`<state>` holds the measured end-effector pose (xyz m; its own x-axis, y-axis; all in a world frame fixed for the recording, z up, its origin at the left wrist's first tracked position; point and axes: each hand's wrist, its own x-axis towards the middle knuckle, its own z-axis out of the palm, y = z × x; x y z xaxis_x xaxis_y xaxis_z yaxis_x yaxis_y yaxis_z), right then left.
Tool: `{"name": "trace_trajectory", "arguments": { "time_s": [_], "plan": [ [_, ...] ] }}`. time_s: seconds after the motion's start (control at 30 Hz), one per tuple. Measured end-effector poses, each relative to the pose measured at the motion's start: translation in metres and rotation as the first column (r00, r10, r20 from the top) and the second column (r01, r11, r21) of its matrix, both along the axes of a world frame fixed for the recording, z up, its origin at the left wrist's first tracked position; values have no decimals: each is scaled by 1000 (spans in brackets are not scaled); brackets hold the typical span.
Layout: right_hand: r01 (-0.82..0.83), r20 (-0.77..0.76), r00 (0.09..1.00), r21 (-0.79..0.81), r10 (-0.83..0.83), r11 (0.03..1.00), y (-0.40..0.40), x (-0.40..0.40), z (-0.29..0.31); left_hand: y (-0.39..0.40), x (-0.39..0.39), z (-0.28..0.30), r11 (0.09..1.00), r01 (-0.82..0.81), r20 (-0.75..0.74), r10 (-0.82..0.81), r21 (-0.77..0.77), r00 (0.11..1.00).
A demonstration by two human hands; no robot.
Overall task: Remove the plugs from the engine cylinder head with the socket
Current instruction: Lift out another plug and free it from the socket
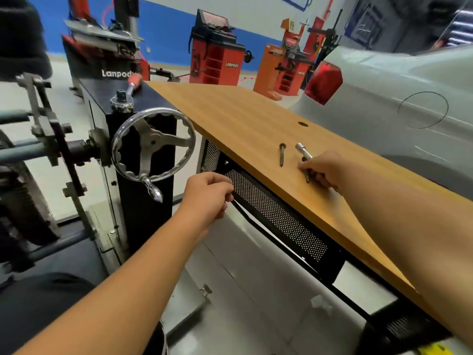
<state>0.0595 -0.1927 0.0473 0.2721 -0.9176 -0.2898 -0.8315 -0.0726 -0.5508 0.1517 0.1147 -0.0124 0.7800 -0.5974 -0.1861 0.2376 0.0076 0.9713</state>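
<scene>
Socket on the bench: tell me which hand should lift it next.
Right. The right hand already rests on the bench with its fingers curled round the socket, beside a loose plug. The left hand hangs off the bench edge, loosely curled and apparently holding nothing.

Two plugs and a socket on the wooden bench

One dark plug (pixel 282 154) lies flat, alone; just to its right the chrome socket (pixel 303 150) slants across the wood beside a second dark plug (pixel 307 177), partly hidden under fingers.
</scene>
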Motion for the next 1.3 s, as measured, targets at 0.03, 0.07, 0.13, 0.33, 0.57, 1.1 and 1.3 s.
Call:
{"name": "trace_trajectory", "arguments": {
  "time_s": [0.03, 0.07, 0.13, 0.33, 0.57, 1.1, 1.3],
  "plan": [
    [-7, -4, 1000, -13, 7, 1000, 1, 2, -2, 2, -1, -2, 1000, -10, 9, 10, 14, 1000],
    [-8, -5, 1000, -28, 7, 1000, 2, 4, -3, 4, -1, -4, 1000, -18, 20, 17, 26, 1000],
    [8, 4, 1000, -69, -8, 998, 4, 5, -4, 10, -1, -7, 999, -26, 43, 24, 34, 999],
    [119, 263, 959, -39, -105, 992, 3, 7, 10, 37, 13, -6, 997, -81, 66, 80, 15, 995],
    [-54, 406, 906, -181, 125, 982, 76, 57, 38, 73, 28, 4, 983, -170, 97, 177, -69, 979],
    [-742, -230, 537, -586, 812, 325, 315, 254, 84, 256, 100, 63, 667, -621, -41, 668, -411, 743],
    [-791, -334, 483, -562, 810, 240, 290, 279, 40, 331, 105, 71, 485, -684, -42, 799, -545, 600]
  ]
}}
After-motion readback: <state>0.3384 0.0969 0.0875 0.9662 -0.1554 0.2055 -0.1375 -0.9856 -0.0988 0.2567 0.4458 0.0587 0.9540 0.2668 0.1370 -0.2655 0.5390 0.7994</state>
